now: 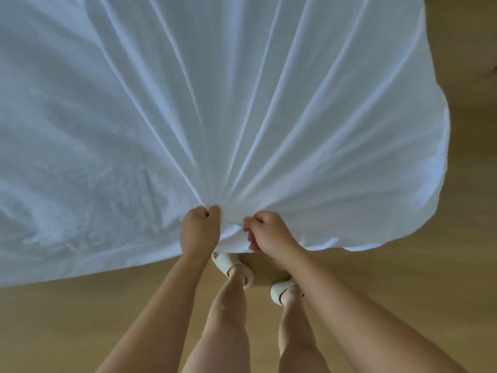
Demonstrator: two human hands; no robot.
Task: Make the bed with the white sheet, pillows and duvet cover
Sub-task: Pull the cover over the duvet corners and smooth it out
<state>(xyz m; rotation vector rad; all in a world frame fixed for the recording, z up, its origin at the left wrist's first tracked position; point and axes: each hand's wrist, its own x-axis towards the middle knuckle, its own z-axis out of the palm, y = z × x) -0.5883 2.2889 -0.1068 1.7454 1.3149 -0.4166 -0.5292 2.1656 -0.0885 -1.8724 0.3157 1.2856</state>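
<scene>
One white sheet [215, 103] fills most of the head view, billowed out and spread wide above a light wooden floor [80, 319]. Whether it is the flat sheet or the duvet cover cannot be told. Long creases fan out across the cloth from a single gathered point at its near edge, where two hands meet it.

The left hand [199, 228] has its grip closed around a bunch of that edge, thumb and fingers curled into the fabric. The right hand [269, 232] sits just beside it, its fingers [251, 239] pinching the same edge, with a small fold of cloth sagging between the two hands. Both bare forearms reach forward and down from the bottom of the view.

Under the hands stand two bare legs, each foot in a pale slipper: the left slipper [232, 266] lies partly under the sheet's hem, the right slipper [282, 292] is clear of it on the floor.

The sheet hides whatever lies beneath it; no bed, pillows or mattress can be made out. At the far right edge a sliver of something wooden [490, 68] shows, too cropped to name.
</scene>
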